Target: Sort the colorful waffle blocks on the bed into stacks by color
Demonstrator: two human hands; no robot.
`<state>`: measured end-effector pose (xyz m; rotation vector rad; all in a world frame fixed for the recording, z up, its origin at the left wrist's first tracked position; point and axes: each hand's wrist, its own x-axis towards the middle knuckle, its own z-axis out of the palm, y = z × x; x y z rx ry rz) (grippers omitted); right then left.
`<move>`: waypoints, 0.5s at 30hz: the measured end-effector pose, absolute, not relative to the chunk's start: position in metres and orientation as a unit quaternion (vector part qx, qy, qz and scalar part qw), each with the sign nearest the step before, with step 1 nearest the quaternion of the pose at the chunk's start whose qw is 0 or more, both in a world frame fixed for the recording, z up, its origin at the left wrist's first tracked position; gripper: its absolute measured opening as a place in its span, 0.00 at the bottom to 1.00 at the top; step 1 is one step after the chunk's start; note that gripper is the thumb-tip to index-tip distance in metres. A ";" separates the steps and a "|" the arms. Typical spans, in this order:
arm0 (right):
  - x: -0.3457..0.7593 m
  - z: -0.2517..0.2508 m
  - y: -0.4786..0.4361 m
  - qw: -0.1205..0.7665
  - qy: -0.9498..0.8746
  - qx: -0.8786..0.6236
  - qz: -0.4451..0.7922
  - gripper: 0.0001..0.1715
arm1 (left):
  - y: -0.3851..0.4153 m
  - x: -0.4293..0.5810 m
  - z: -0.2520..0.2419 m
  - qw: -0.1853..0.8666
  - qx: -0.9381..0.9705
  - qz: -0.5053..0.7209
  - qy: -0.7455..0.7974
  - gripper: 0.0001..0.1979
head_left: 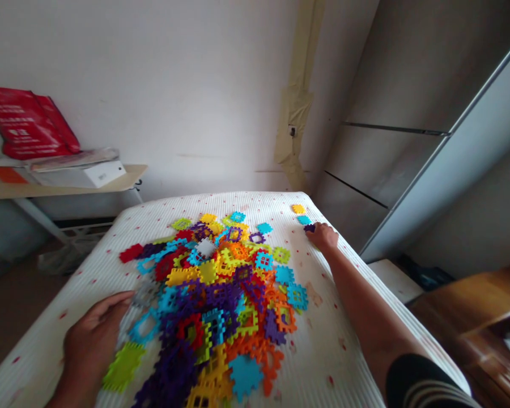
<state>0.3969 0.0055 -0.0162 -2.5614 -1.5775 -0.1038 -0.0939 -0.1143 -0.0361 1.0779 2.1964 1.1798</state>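
Over the far right of the bed-like surface, my right hand (324, 237) is closed on a purple interlocking plastic tile (309, 228) by its edge. Just beyond it lie a blue tile (304, 220) and a yellow tile (298, 209), forming a short row with the purple one. My left hand (94, 334) is at the left side of a large heap of mixed tiles (221, 294). Its fingers are drawn together at a grey tile (147, 293), partly blurred. A lime green tile (124, 366) and a blue frame-shaped tile (145, 327) lie beside that hand.
A white ribbed cover with red dots (327, 345) lies under the tiles. Behind is a wall with a taped socket (293, 131). To the left, a side table (131, 173) bears a red bag (25, 122) and a white box (97, 173). A cabinet (382, 153) stands right.
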 end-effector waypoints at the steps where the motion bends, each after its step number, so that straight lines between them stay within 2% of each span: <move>1: 0.397 -0.017 0.005 0.063 -0.524 -0.849 -0.032 0.25 | -0.115 -0.094 -0.036 0.211 0.389 0.430 0.787 0.23; 15: 0.394 -0.023 0.004 0.035 -0.542 -0.839 -0.044 0.24 | -0.113 -0.098 -0.053 0.221 0.405 0.544 0.701 0.17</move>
